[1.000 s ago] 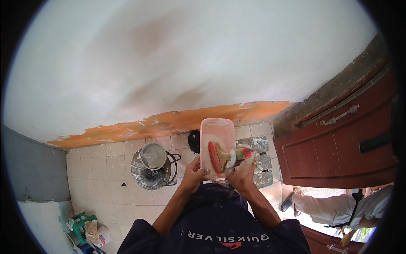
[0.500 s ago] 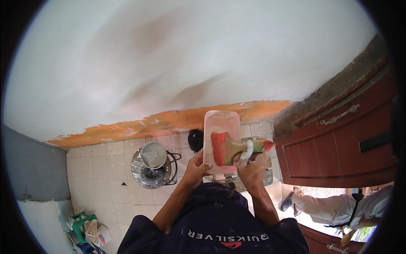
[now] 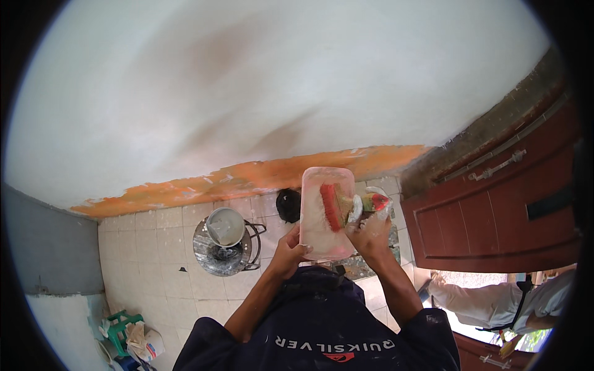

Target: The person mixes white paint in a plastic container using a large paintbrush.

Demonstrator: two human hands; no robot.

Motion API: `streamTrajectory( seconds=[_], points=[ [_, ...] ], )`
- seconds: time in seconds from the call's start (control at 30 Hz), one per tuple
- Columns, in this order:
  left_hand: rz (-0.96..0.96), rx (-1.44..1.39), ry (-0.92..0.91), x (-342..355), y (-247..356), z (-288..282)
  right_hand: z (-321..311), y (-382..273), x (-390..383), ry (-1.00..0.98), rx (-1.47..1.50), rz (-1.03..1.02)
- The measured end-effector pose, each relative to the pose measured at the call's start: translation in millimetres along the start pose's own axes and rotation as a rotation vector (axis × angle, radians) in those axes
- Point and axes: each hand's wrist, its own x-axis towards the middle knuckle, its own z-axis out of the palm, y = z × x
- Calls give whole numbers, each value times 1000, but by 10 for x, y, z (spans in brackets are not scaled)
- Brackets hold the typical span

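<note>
My left hand (image 3: 289,253) grips the lower left side of a pink plastic tray (image 3: 312,241), which holds a pale, creamy substance. My right hand (image 3: 370,238) is closed on a wide brush (image 3: 331,207) with red bristles, a green and red handle and white wrapping round its neck. The bristles are over the tray's inside; whether they touch the substance is hard to tell. The tray is held above the tiled floor (image 3: 173,247), in front of the wall.
A white wall (image 3: 260,74) has an orange band along its foot. A bucket (image 3: 226,227) sits on a round metal stool (image 3: 216,260), left of a black object (image 3: 288,204). A red door (image 3: 470,222), a person in pale trousers (image 3: 476,300) and a green stool (image 3: 120,328) are also in view.
The tray and both hands have shifted a little rightward since a second ago. The brush moved right, then slightly back left and up since half a second ago.
</note>
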Motion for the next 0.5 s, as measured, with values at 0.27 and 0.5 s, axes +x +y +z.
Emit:
streamTrajectory(
  seconds=[0.27,0.5],
  points=[
    [57,22,-30,44,20,-5,-3,3,42,6,-12,37],
    [-12,81,17,45,40,62,32,11,-8,-21,20,33]
  ],
)
